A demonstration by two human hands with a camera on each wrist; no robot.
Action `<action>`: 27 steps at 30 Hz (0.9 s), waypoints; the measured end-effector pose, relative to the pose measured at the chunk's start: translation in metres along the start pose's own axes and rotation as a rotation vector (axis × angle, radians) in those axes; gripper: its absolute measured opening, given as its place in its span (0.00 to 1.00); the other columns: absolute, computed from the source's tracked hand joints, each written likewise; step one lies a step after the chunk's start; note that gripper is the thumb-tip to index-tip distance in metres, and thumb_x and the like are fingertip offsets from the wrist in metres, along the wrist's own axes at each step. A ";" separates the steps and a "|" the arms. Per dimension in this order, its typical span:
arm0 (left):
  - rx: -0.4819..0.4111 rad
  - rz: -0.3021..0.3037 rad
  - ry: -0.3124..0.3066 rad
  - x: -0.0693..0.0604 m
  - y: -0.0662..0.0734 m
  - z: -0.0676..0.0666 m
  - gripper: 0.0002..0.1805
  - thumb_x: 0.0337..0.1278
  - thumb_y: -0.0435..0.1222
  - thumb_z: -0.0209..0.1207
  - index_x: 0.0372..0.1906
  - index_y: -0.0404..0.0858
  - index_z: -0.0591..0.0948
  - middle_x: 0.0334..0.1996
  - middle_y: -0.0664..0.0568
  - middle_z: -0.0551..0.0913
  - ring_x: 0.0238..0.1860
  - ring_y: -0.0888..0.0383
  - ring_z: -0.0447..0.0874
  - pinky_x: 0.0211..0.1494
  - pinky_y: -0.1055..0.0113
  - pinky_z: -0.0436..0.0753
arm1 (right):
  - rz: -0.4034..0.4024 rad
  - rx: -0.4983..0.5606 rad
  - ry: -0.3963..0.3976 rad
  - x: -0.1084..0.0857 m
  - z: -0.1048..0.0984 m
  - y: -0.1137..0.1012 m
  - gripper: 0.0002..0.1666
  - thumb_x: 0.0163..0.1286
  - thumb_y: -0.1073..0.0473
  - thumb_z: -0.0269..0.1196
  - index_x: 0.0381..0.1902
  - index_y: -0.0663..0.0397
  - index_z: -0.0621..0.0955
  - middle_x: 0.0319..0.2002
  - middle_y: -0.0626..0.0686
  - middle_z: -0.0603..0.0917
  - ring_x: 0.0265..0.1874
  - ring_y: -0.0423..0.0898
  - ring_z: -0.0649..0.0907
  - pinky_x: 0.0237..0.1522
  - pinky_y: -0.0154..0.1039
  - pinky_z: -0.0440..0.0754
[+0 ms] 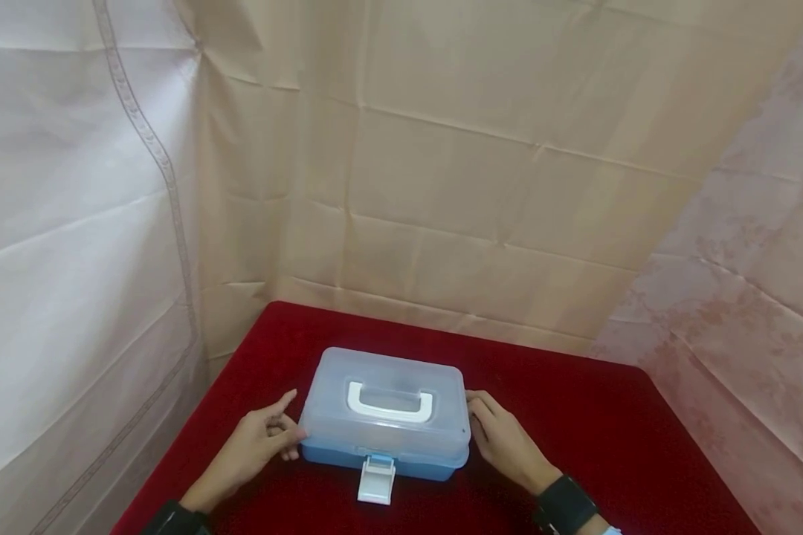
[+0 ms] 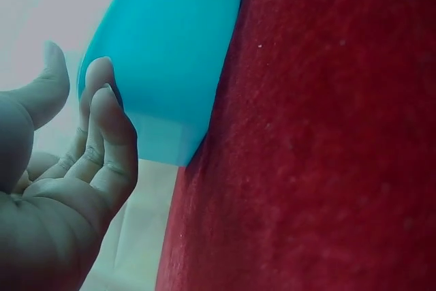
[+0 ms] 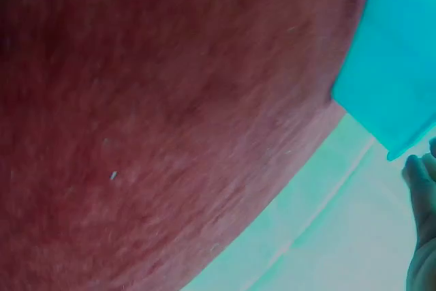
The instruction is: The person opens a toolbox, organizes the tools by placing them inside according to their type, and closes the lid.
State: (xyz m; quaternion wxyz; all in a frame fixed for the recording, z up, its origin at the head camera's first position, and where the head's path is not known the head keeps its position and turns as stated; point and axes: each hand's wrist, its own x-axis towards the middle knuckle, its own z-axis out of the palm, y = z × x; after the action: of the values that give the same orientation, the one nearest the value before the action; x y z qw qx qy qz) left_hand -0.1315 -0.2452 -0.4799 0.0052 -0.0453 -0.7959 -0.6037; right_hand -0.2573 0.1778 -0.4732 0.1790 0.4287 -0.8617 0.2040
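Note:
A plastic storage box (image 1: 415, 469) with a blue base, a translucent lid (image 1: 391, 371) and a white carry handle (image 1: 389, 411) sits on the red cloth. Its front latch (image 1: 377, 479) hangs folded down, and the lid lies over the base. At the box's left end is my left hand (image 1: 250, 446), fingertips against the side near the rim. The left wrist view shows bent fingers (image 2: 112, 127) at the blue wall, one digit standing apart. My right hand (image 1: 505, 442) touches the right end near the lid edge; its fingertips are partly hidden. In the right wrist view, few fingers (image 3: 422, 189) show.
Red cloth (image 1: 589, 431) covers the table under the box. A beige curtain (image 1: 442, 186) hangs behind, with a white sheet (image 1: 73, 223) at left and a flowered sheet (image 1: 743, 297) at right. Dark bands (image 1: 565, 505) circle both wrists.

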 end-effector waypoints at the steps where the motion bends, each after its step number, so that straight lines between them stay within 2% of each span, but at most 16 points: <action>1: -0.001 0.008 -0.002 -0.001 0.000 0.000 0.43 0.63 0.40 0.70 0.75 0.25 0.64 0.32 0.43 0.84 0.28 0.48 0.85 0.35 0.63 0.86 | 0.008 0.018 0.001 -0.001 0.000 -0.002 0.19 0.67 0.73 0.68 0.46 0.46 0.77 0.57 0.48 0.79 0.57 0.45 0.82 0.53 0.41 0.84; 3: 0.005 0.015 -0.004 -0.002 0.000 0.001 0.41 0.62 0.39 0.70 0.75 0.27 0.66 0.32 0.43 0.84 0.28 0.49 0.85 0.35 0.63 0.86 | 0.052 0.062 -0.011 -0.003 -0.001 -0.007 0.18 0.67 0.72 0.68 0.45 0.46 0.77 0.56 0.48 0.79 0.56 0.45 0.82 0.52 0.40 0.85; 5: 0.013 0.015 -0.012 -0.003 0.000 0.001 0.40 0.63 0.38 0.70 0.75 0.31 0.68 0.32 0.43 0.84 0.28 0.48 0.85 0.36 0.63 0.87 | 0.143 0.178 -0.050 -0.005 -0.004 -0.013 0.17 0.69 0.71 0.66 0.49 0.47 0.77 0.57 0.49 0.80 0.57 0.46 0.83 0.52 0.40 0.85; 8: 0.010 0.013 -0.026 -0.004 0.000 0.000 0.40 0.62 0.38 0.70 0.76 0.33 0.67 0.32 0.43 0.84 0.28 0.47 0.85 0.35 0.62 0.87 | 0.346 0.452 -0.120 -0.008 -0.012 -0.025 0.21 0.75 0.66 0.63 0.61 0.48 0.73 0.63 0.54 0.78 0.62 0.51 0.81 0.56 0.43 0.83; 10: 0.011 0.010 -0.035 -0.004 0.001 -0.001 0.41 0.61 0.38 0.71 0.76 0.33 0.68 0.31 0.42 0.84 0.28 0.47 0.85 0.35 0.62 0.87 | 0.486 0.659 -0.157 -0.010 -0.018 -0.032 0.26 0.79 0.57 0.60 0.70 0.48 0.67 0.69 0.57 0.74 0.67 0.56 0.77 0.58 0.47 0.82; 12: 0.014 0.009 -0.042 -0.004 0.001 -0.002 0.40 0.60 0.38 0.72 0.75 0.32 0.69 0.32 0.42 0.84 0.28 0.47 0.85 0.35 0.62 0.87 | 0.573 0.783 -0.189 -0.010 -0.022 -0.038 0.32 0.80 0.49 0.58 0.75 0.46 0.63 0.73 0.60 0.69 0.68 0.59 0.75 0.59 0.50 0.81; 15: 0.039 0.014 -0.047 -0.003 0.003 -0.004 0.40 0.59 0.38 0.72 0.74 0.31 0.70 0.32 0.43 0.84 0.28 0.47 0.85 0.35 0.63 0.87 | 0.638 0.834 -0.227 -0.010 -0.025 -0.046 0.38 0.77 0.41 0.61 0.76 0.49 0.63 0.76 0.64 0.64 0.65 0.60 0.78 0.55 0.51 0.83; 20: 0.147 0.049 -0.033 -0.002 0.008 -0.006 0.39 0.59 0.40 0.72 0.73 0.32 0.72 0.32 0.47 0.85 0.29 0.50 0.86 0.36 0.64 0.87 | 0.696 0.922 -0.212 -0.006 -0.026 -0.053 0.39 0.71 0.44 0.69 0.70 0.55 0.66 0.74 0.67 0.66 0.60 0.59 0.82 0.53 0.54 0.84; 24: 0.242 0.065 0.021 -0.001 0.009 -0.006 0.37 0.57 0.43 0.74 0.71 0.37 0.76 0.44 0.49 0.85 0.38 0.56 0.85 0.41 0.67 0.86 | 0.750 0.965 -0.184 -0.006 -0.027 -0.054 0.39 0.69 0.44 0.70 0.69 0.55 0.67 0.74 0.67 0.65 0.61 0.60 0.81 0.53 0.56 0.84; 27: 0.245 0.044 0.023 0.000 0.005 -0.002 0.38 0.55 0.47 0.75 0.70 0.42 0.76 0.55 0.47 0.82 0.47 0.55 0.85 0.46 0.67 0.86 | 0.757 0.924 -0.197 -0.013 -0.023 -0.055 0.42 0.67 0.44 0.72 0.68 0.56 0.66 0.74 0.69 0.65 0.61 0.62 0.80 0.52 0.55 0.84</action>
State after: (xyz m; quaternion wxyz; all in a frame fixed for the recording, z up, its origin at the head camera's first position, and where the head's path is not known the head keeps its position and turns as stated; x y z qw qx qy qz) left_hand -0.1317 -0.2460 -0.4743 0.0329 -0.0551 -0.8623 -0.5023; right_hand -0.2026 0.1681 -0.4486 -0.1916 0.1424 -0.7890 0.5661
